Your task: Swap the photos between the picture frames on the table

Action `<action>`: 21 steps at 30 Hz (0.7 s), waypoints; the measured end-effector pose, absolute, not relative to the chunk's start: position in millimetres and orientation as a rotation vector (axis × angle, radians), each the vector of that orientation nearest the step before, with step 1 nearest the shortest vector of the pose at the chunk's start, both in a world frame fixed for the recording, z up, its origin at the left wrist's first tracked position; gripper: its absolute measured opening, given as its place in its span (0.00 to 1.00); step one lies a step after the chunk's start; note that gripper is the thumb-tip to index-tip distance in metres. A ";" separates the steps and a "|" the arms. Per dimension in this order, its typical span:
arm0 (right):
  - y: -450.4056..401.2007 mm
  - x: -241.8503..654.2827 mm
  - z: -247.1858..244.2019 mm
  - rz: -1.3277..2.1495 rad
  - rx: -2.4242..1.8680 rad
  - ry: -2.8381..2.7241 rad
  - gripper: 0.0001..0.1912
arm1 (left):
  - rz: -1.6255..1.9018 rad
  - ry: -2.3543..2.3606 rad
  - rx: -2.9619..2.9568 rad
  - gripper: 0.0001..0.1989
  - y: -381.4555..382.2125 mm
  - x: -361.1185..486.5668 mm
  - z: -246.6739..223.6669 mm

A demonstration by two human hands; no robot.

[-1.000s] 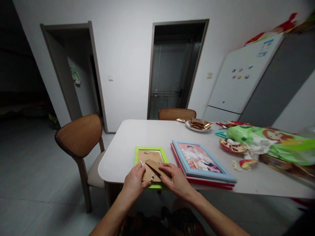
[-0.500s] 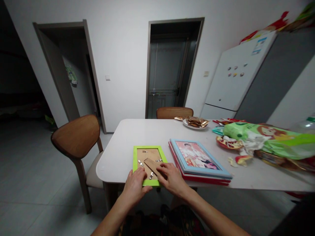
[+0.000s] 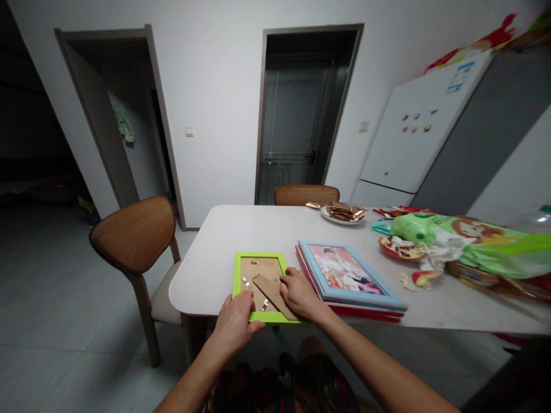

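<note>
A lime-green picture frame (image 3: 237, 275) lies face down at the table's near edge, its brown backing board (image 3: 267, 269) up. Small metal clips hold spots around the backing, and a brown stand leg (image 3: 270, 291) lies slantwise across it. My left hand (image 3: 236, 314) grips the frame's lower left corner, thumb at the near edge. Curled fingers of my right hand (image 3: 299, 292) press at the frame's right side, by a clip there; they partly cover that clip and the leg. Just right of this hand is a stack of frames, with a light-blue picture frame (image 3: 307, 258) on top.
The white table (image 3: 206, 252) also bears a plate (image 3: 329, 217) of gold-wrapped packets, an opened pomegranate (image 3: 400, 248), crumpled tissue and a green plastic bag (image 3: 495, 235) on the right. A wooden chair (image 3: 133, 235) stands at the left, another chair (image 3: 305, 194) behind.
My right hand has shifted from the stand leg to the frame's right side, showing more of the leg. My left hand keeps its place at the corner. The view tilted slightly.
</note>
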State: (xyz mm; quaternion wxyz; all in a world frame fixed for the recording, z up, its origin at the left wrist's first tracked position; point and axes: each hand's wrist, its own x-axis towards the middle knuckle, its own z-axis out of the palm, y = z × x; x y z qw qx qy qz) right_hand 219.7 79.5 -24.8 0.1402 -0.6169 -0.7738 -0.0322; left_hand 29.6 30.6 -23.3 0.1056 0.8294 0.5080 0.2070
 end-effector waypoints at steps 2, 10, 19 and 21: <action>79.7 221.2 -27.3 -0.068 -1.748 -2.237 0.16 | 0.623 1.493 2.445 0.18 29.5 29.8 -23.3; 63.1 217.6 -22.0 -0.073 -1.703 -2.243 0.16 | 0.584 1.489 2.413 0.19 30.8 27.2 -21.2; 28.3 197.1 -13.8 0.041 -1.233 -2.503 0.11 | 0.607 1.462 2.361 0.19 34.4 23.8 -24.5; 28.2 197.9 -12.8 0.037 -1.210 -2.519 0.11 | 0.620 1.449 2.375 0.19 34.4 23.5 -24.8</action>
